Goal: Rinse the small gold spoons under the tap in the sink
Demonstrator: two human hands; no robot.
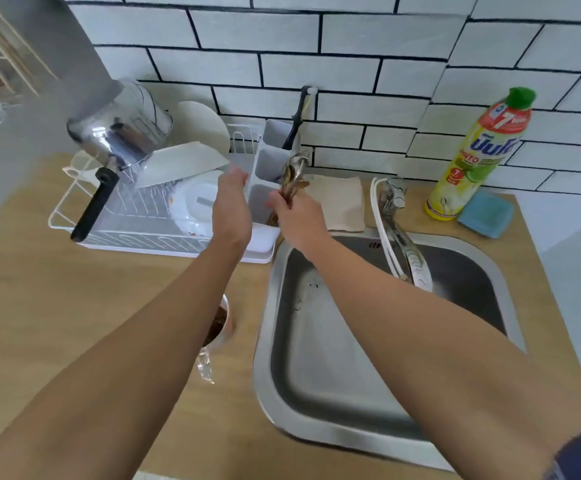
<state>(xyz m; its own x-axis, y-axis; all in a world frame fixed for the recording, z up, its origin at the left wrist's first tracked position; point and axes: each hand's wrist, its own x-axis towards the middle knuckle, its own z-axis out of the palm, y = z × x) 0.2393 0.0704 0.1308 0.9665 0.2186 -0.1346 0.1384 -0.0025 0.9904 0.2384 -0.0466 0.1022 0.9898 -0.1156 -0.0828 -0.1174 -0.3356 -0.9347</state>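
The right hand (296,220) grips a bunch of small gold spoons (291,180) by their handles, fingers curled round them, bowls pointing up. The bunch is held just over the front compartment of the white cutlery holder (271,161), which stands at the sink-side end of the dish rack (109,230). The left hand (231,206) reaches to the holder's near edge, its fingertips against the white wall; whether they pinch it or only touch it I cannot tell, as the fingers are turned away.

The sink (334,375) sits just beside the rack on the wooden tabletop (57,289), its basin grey and steel-rimmed. The tap (399,223) rises from the sink's back rim and its spout hangs over the basin, well apart from the spoons. A beige cloth (341,202) lies between the holder and the tap. Behind the sink's far corner stand a yellow dish soap bottle (472,157) and a blue sponge (486,214). A steel pot (122,129) rests tilted in the rack.
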